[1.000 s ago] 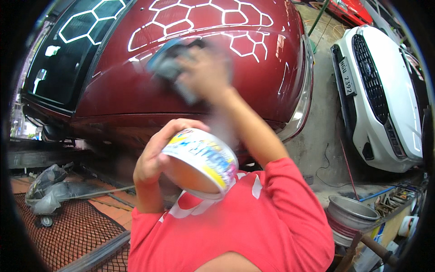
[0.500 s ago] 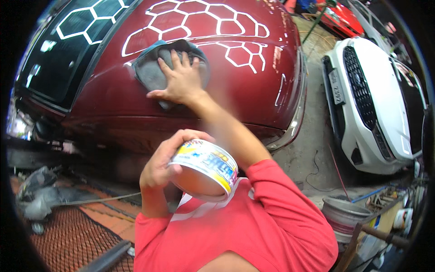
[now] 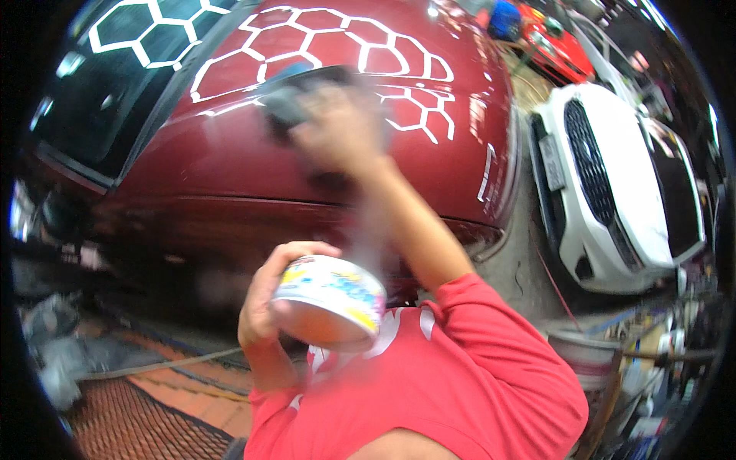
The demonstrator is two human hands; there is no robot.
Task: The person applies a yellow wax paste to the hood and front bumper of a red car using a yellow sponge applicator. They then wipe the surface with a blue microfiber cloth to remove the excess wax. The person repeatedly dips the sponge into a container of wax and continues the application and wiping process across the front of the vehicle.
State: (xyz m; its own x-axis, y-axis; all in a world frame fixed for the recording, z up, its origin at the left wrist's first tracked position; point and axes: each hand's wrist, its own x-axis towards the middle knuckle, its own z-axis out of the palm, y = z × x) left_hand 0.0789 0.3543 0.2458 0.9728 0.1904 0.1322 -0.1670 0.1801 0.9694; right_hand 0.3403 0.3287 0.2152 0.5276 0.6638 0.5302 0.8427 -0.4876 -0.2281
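Note:
My left hand is closed round a short round tin with a colourful printed side, tilted in front of my red shirt. The tin's flat orange-brown face points down toward me. Over the dark red car bonnet, my right hand has a grey cloth under its fingers. Hand and cloth are smeared by motion, but the hand looks closed on the bunched cloth. White hexagon-shaped light reflections shine on the paint beyond it.
The dark windscreen lies to the left. A white car stands at the right, a red car behind it. At the lower right is a metal wheel rim; black netting lies over orange tiles at the lower left.
My right hand has slid to the right across the bonnet with the cloth, its fingers no longer spread flat. My left hand keeps the tin, now slightly lower and further left in view.

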